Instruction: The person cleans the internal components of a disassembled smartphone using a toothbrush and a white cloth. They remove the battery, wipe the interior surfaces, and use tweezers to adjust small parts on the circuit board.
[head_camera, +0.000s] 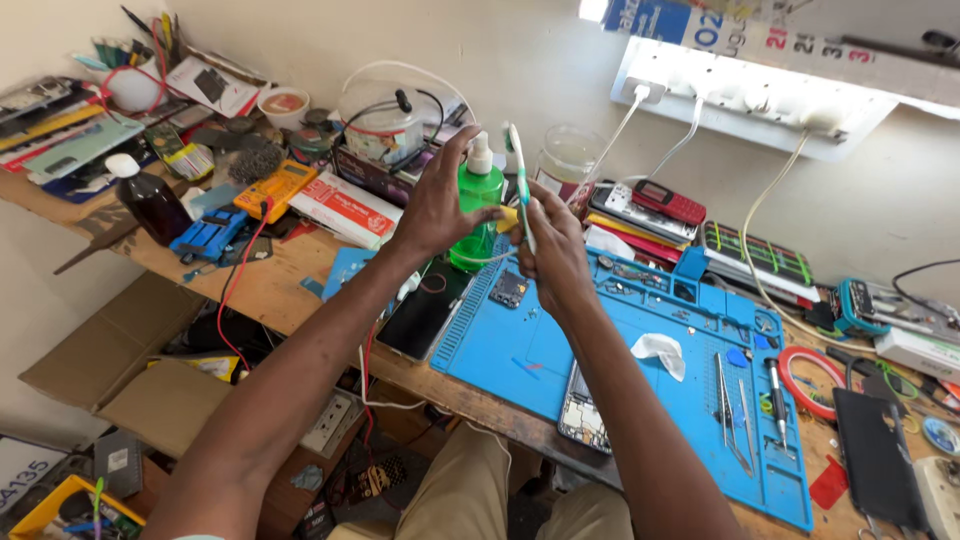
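My left hand (435, 200) grips a green spray bottle (476, 210) with a white nozzle, held upright above the bench. Right beside it my right hand (555, 245) holds a toothbrush (520, 175) with a white and teal handle, its bristle end up close to the nozzle. Below the hands lies a small circuit board (508, 289) on the blue work mat (520, 350). An opened phone (582, 415) rests at the mat's near edge.
Tweezers (728, 410), a screwdriver (777, 400) and a white tissue (660, 352) lie on the mat. A red phone (668, 202), a yellow multimeter (275, 187), a dark bottle (152, 200) and a red tape roll (812, 382) crowd the wooden bench. A power strip (750, 100) hangs on the wall.
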